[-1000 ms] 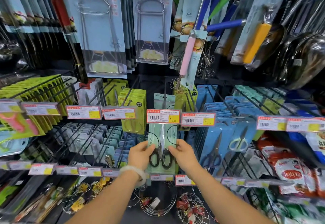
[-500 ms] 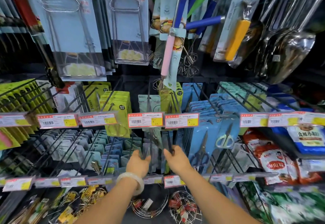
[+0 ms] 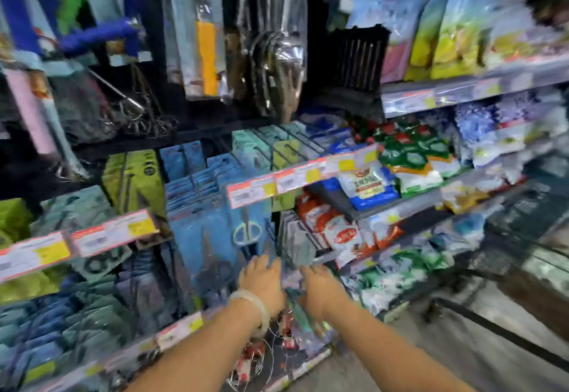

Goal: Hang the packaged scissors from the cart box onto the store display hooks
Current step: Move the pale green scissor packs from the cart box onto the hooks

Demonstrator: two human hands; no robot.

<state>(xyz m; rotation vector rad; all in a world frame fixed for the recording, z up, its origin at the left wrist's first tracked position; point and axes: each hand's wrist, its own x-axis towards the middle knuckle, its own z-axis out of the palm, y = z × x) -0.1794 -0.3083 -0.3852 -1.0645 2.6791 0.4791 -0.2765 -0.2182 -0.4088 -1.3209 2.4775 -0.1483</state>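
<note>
Everything is smeared with motion blur, so fine detail is hard to read. Both of the person's hands reach forward, low in the middle of the display: the left hand (image 3: pixel 261 282), with a pale bangle (image 3: pixel 254 305) on its wrist, sits just left of the right hand (image 3: pixel 321 288), and the two are close together with a narrow gap between them. Their fingers (image 3: pixel 260 263) point away toward the racks, but the blur hides whether they are released, clenched or grasping anything, so I cannot tell. Just beyond and a little left of the hands hang blue scissors packs (image 3: pixel 215 225) on the display hooks (image 3: pixel 295 237), one showing pale looped handles (image 3: pixel 247 233). Whether a pack lies between the hands I cannot make out. A slanting row of red-and-yellow price tags (image 3: pixel 303 174) runs above the hooks, and another row (image 3: pixel 77 242) sits off to the left. To the right, shelves (image 3: pixel 462 89) carry bagged goods, among them red and white packets (image 3: pixel 345 233). Up high hang utensils, including one with a yellow handle (image 3: pixel 205 55) and metal ladles (image 3: pixel 277 52).
</note>
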